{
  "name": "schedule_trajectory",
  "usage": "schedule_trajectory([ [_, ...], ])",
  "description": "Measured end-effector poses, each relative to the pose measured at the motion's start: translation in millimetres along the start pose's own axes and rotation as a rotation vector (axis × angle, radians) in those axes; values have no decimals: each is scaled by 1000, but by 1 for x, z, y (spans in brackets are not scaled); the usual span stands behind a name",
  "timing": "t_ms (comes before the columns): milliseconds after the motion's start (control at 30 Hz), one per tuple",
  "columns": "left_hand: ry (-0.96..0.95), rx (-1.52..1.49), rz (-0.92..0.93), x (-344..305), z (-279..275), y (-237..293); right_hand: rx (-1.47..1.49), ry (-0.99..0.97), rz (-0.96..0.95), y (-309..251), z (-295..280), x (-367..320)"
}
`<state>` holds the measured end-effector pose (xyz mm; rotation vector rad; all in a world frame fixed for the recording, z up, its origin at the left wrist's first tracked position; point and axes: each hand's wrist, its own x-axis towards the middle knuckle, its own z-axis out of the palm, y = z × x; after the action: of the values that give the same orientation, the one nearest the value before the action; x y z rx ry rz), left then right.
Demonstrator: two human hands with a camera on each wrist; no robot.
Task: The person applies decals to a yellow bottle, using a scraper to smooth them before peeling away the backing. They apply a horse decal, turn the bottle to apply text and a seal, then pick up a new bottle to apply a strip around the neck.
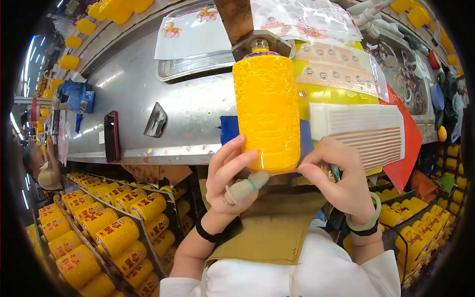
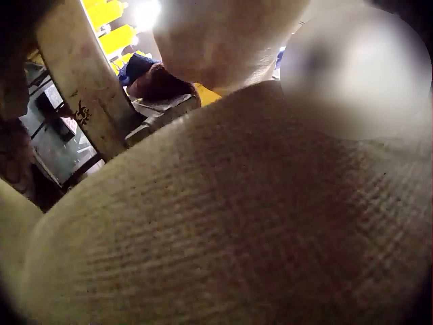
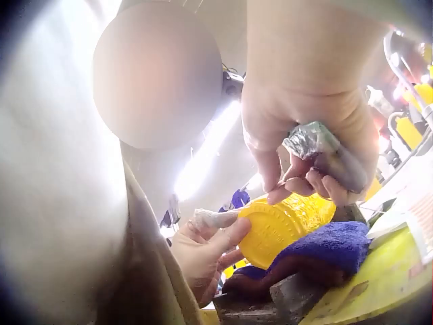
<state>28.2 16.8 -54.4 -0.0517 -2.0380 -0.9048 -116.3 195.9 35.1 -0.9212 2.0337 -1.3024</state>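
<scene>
A yellow embossed bottle [image 1: 267, 109] lies with its clear neck pointing away and its round base toward the body. My left hand [image 1: 222, 178] holds it near the base, one finger wearing a pale cloth cover [image 1: 242, 190] with a green band. In the right wrist view, the left thumb presses the base. My right hand [image 1: 341, 173] is at the base's right edge, thumb and index fingertips close together there. Its other fingers curl round a clear-wrapped object [image 3: 311, 140] with a dark part; I cannot tell what it is. Skin fills most of the left wrist view.
Beneath the bottle is a blue cloth [image 3: 331, 244]; a metal support [image 1: 284, 47] stands at its neck. Striped strip sheets [image 1: 371, 143] and a red sheet [image 1: 408, 143] lie right. A phone [image 1: 112, 136] and metal tray [image 1: 173, 72] are left. Racks of yellow bottles [image 1: 116, 235] stand below.
</scene>
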Motion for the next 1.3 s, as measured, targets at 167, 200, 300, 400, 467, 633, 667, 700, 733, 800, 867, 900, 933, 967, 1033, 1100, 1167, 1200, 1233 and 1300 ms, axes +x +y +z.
schedule_trajectory([
  [167, -9, 71, -58, -4, -6, 5, -19, 1, -12, 1, -1, 2],
  [200, -6, 72, -53, -2, -6, 6, -21, 3, -18, 2, -1, 2],
  [300, -59, 310, 92, 7, -5, 18, -22, 16, -32, 3, -1, 2],
  [400, -123, 170, 84, 14, -4, 13, -1, 7, -13, 4, 1, 1],
  [467, -53, 60, -44, 10, -1, 14, 3, 10, -2, 4, 2, 1],
  [633, 37, -10, -171, -3, -3, 13, -22, 4, -15, 2, 0, 1],
  [667, 50, -1, -226, 0, -2, 15, -38, 10, -33, 3, 0, 2],
  [700, 52, -1, -226, -1, -2, 15, -40, 9, -34, 3, 0, 2],
  [733, 27, 91, -110, -3, -3, 14, -34, 13, -28, 3, 0, 1],
  [800, 3, 181, 11, -1, -1, 15, -31, 21, -24, 3, 0, 0],
  [867, -111, 270, 37, 7, 0, 22, -13, 14, -18, 4, 0, 0],
  [900, -148, 256, 48, 12, -1, 20, -14, 16, -16, 5, 1, 1],
  [933, -151, 250, 49, 12, -3, 19, -11, 20, -20, 7, 2, 1],
  [967, -116, 195, 35, 11, -4, 16, -8, 25, -22, 7, 2, 0],
  [1033, -12, 70, -52, 2, 1, 11, 6, 23, -3, 3, 2, 0],
  [1100, 22, 58, -39, -4, 2, 3, 33, 7, 12, 3, 4, 1],
  [1167, 35, 80, -130, -5, -3, 10, 35, 17, -17, 6, 3, 2],
  [1200, 34, 82, -131, -5, -4, 11, 38, 16, -18, 6, 3, 2],
  [1233, 22, 121, -84, -6, -4, 13, 32, 14, -15, 5, 3, 2],
  [1300, -1, 225, 29, -1, -1, 16, 19, 13, -14, 5, 2, 3],
])
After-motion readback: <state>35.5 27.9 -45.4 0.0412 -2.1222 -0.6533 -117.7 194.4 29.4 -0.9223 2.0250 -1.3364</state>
